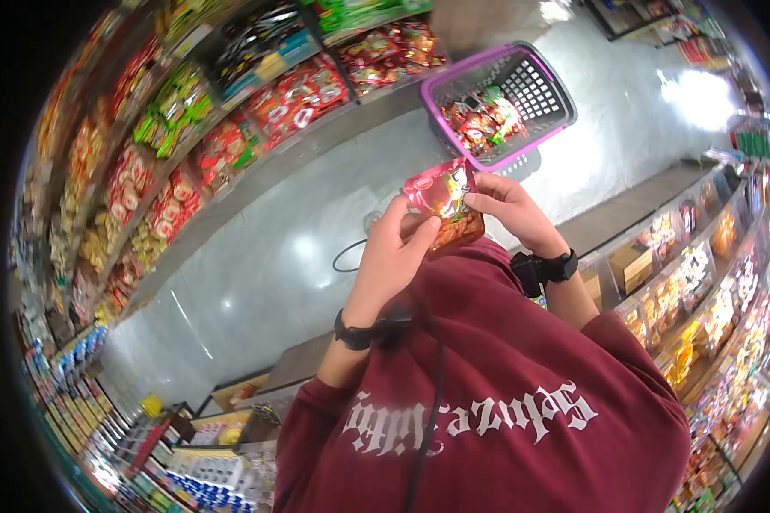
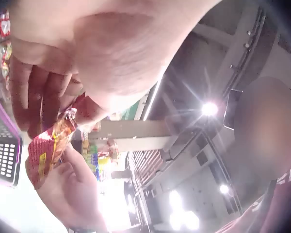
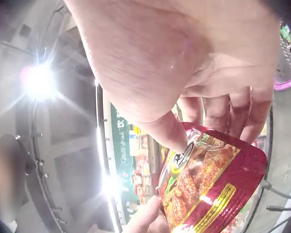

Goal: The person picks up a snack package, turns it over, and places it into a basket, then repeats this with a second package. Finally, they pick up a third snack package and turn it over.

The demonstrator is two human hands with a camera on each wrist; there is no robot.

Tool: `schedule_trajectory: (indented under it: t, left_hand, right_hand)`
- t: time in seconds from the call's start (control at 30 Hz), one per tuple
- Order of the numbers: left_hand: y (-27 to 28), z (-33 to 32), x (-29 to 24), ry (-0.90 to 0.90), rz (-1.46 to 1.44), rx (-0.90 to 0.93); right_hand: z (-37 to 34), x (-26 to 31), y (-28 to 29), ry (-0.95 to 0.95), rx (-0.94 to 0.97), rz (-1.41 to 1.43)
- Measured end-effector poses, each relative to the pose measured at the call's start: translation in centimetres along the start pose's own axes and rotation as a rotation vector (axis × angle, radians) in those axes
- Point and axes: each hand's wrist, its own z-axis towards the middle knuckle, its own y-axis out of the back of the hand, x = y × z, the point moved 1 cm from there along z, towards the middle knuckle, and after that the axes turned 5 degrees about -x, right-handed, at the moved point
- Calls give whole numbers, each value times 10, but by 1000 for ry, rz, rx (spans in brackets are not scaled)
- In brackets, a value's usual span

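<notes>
A red snack packet point(image 1: 447, 202) with a food picture and a gold-yellow strip is held up before the chest. My left hand point(image 1: 393, 244) pinches its near left side between thumb and fingers. On the far right side, my right hand point(image 1: 515, 212) grips it with the thumb on the face. In the right wrist view the packet point(image 3: 208, 182) shows brown food pieces and a dark red border, my right thumb lying on its top edge. From the left wrist the packet point(image 2: 51, 148) appears edge-on between both hands.
A purple-rimmed shopping basket point(image 1: 565, 128) with several packets inside stands on the grey floor point(image 1: 257, 231) ahead. Shelves of bagged snacks point(image 1: 295, 98) curve along the left and far side. More stocked shelves point(image 1: 701, 282) run along the right. A maroon top point(image 1: 488, 359) covers my body.
</notes>
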Motion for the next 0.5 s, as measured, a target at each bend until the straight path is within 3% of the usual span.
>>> schedule_trajectory:
  t: [0.13,0.23,0.5]
  left_hand:
    - [64,-30,3,-8,-42,-119]
    - [102,-46,18,-55,-80,-194]
    - [161,-54,22,-112,-229,-260]
  right_hand:
    - [23,23,-64,5,143,-147]
    - [29,40,-118,42,144,-232]
    - [66,44,-177,-48,282,-293]
